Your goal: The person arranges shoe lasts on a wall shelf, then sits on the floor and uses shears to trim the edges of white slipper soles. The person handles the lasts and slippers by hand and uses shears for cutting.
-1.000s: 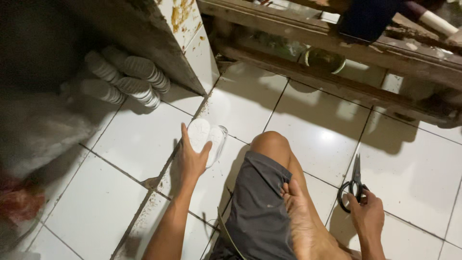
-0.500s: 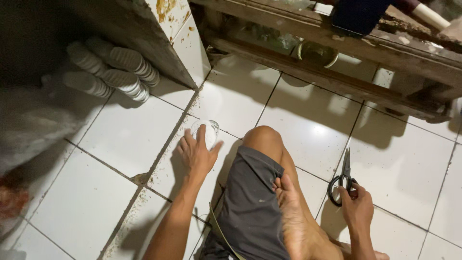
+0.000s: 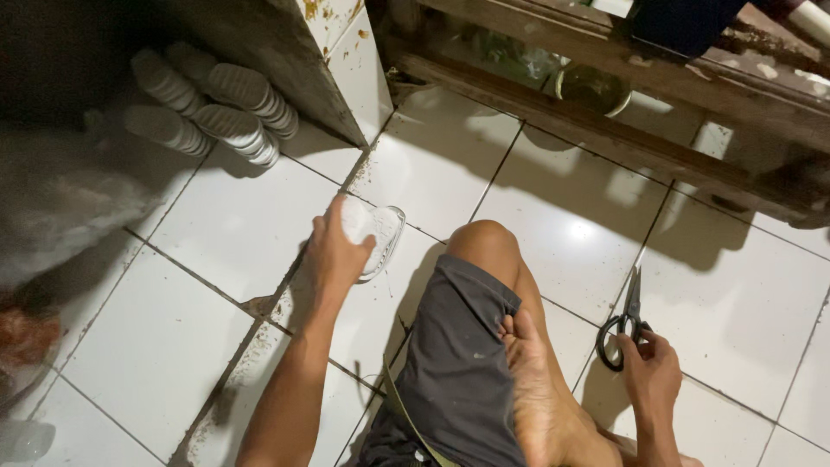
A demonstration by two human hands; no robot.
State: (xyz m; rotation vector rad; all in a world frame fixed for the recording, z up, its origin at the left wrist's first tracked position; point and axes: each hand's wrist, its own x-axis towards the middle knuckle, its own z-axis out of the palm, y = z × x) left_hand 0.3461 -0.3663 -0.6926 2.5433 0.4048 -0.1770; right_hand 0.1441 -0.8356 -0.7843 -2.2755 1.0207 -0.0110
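Although the left hand (image 3: pixel 335 256) is covering part of it, a clear plastic cup (image 3: pixel 373 238) is showing on the white tiled floor (image 3: pixel 225 225), just left of the bent knee (image 3: pixel 484 242); the fingers are closing around it. The right hand (image 3: pixel 650 374) is gripping black scissors (image 3: pixel 626 322) by the loops, with the blades lying on the tile. Behind, stacks of ribbed white cups (image 3: pixel 216 108) are lying half in shadow. A round bowl (image 3: pixel 592 88) is sitting partly hidden under a rough wooden frame (image 3: pixel 605 130).
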